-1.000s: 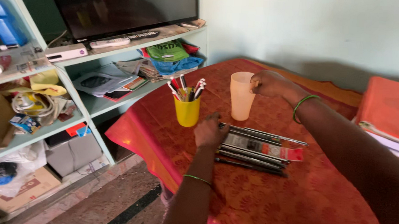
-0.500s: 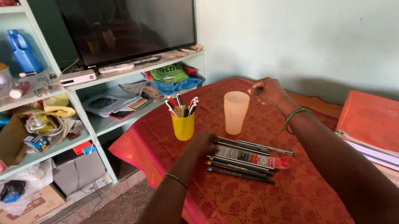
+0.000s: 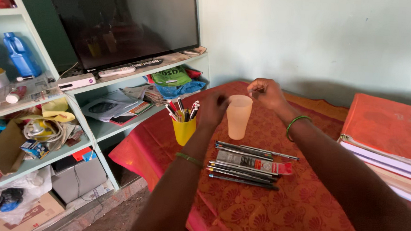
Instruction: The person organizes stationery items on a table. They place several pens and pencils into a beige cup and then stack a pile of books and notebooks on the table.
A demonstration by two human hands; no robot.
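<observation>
A translucent peach cup (image 3: 238, 117) stands upright on the red patterned tablecloth (image 3: 303, 209). My left hand (image 3: 213, 109) is raised just left of the cup's rim with its back to the camera and fingers curled; what they hold is hidden. My right hand (image 3: 265, 93) hovers just behind and right of the rim, fingertips pinched together with nothing visible between them. Several dark pens and a flat red-and-white packet (image 3: 245, 167) lie in a row in front of the cup. A yellow cup (image 3: 184, 131) full of pens stands to the left.
A stack of red-covered books (image 3: 392, 134) lies at the table's right. Left of the table stands a pale green shelf unit (image 3: 72, 143) with a television (image 3: 126, 22), a remote (image 3: 116, 72), a blue bottle (image 3: 21, 56), papers and clutter.
My left hand has lifted off the row of pens and risen to the cup's rim. My right hand has stayed near the rim, drifting slightly back. The camera view has tilted up.
</observation>
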